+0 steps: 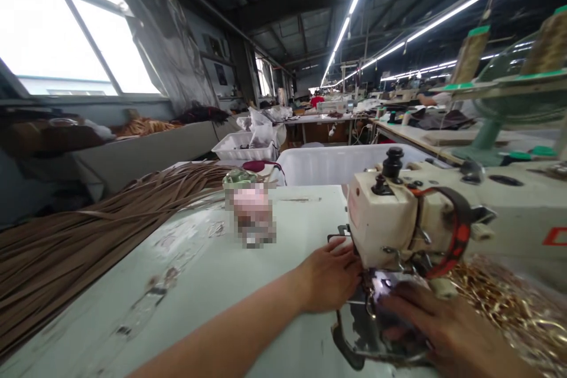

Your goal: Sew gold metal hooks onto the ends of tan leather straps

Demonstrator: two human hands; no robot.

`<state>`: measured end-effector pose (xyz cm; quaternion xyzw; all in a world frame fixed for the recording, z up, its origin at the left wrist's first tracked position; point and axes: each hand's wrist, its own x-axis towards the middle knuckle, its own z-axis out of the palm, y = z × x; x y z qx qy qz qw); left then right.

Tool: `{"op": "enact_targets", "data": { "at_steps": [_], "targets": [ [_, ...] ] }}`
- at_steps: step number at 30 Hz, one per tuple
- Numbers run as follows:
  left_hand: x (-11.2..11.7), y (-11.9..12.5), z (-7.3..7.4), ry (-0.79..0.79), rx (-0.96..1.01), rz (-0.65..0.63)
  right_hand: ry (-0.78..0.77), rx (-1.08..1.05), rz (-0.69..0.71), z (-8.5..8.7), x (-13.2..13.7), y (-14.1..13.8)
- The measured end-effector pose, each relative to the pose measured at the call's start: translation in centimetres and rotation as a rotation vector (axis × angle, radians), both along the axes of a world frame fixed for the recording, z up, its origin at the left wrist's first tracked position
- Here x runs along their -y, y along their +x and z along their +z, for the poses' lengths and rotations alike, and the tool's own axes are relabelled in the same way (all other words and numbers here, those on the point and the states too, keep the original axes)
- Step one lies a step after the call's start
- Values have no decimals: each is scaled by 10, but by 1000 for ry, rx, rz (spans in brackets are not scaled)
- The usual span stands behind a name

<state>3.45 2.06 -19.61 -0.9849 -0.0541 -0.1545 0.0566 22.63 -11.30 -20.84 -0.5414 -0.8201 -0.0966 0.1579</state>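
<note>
a pale green table (212,271) is spreading under everything, with a loose sheaf of brown strips (110,230) lying along its left side; these are looking soft, light and bendy. on the right the sewing machine (383,218) is standing over the work — surely heavy and rigid, so it is giving the hands something firm to work against. beside it a heap of gold-coloured metal pieces (500,301) is glinting. the left hand (332,274) is resting palm down just beside the machine's head, fingers pointing forward; their tips are partly hiding, so i cannot tell whether they are closing on anything. the right hand (436,319) is curling in from the other side, blurred, and its grip i cannot tell either. smallest of all, a metal ring (370,304) is sitting between the two hands, above the machine's dark metal plate (358,331). it is probably light, hard and slippery rather than fragile — likely best taken by its outer rim, between thumb and fingertip, with fingers staying clear of the lit needle area.
</note>
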Motion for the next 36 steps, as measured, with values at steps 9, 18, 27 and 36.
{"op": "enact_targets", "data": {
  "at_steps": [9, 18, 27, 36],
  "targets": [
    [4, 1, 0, 77, -4, 63, 182, 216, 197, 3, 7, -14],
    [25, -6, 3, 150, -67, 114, 59, 5, -97, -2, -2, 15],
    [16, -10, -7, -29, 88, 33, -183, -387, -128, 15, -19, 15],
    [24, -6, -9, -58, 52, 107, -174, -403, -150, 16, -18, 12]
  ]
}}
